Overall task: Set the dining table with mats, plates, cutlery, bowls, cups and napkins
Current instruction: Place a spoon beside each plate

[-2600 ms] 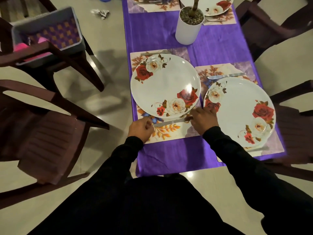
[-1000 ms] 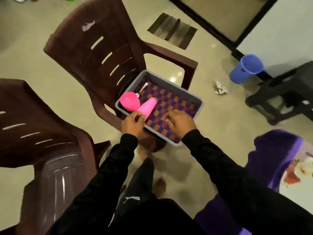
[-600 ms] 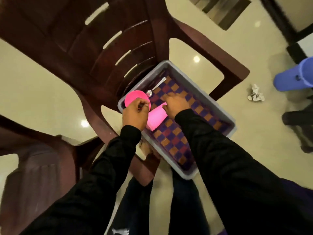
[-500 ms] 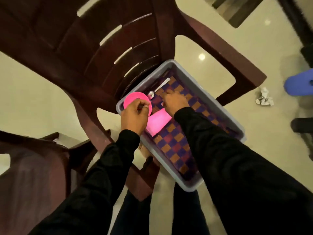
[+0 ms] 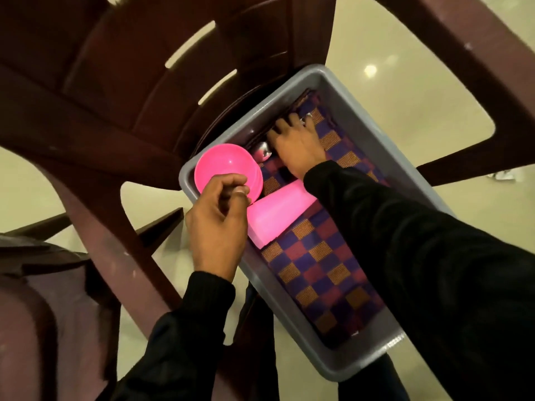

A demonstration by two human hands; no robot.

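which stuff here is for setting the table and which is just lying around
For the job:
- round pink plastic bowl, held at its rim by the left hand
- pink plastic cup, lying on its side
- metal spoon under the right hand
- checked purple cloth
- grey plastic tub

Lying about:
- dark brown plastic chair
- crumpled paper on the floor

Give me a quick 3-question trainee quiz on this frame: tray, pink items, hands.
1. True or false: the pink cup stands upright in the grey tray.
2. What does the left hand grip? A) pink bowl B) spoon C) tray rim
3. Fill in: the tray sits on a brown ___.

Key: 1 false, it lies on its side. 2 A, fingers at the bowl's rim. 3 chair. The right hand reaches at the spoon; its grip is hidden.
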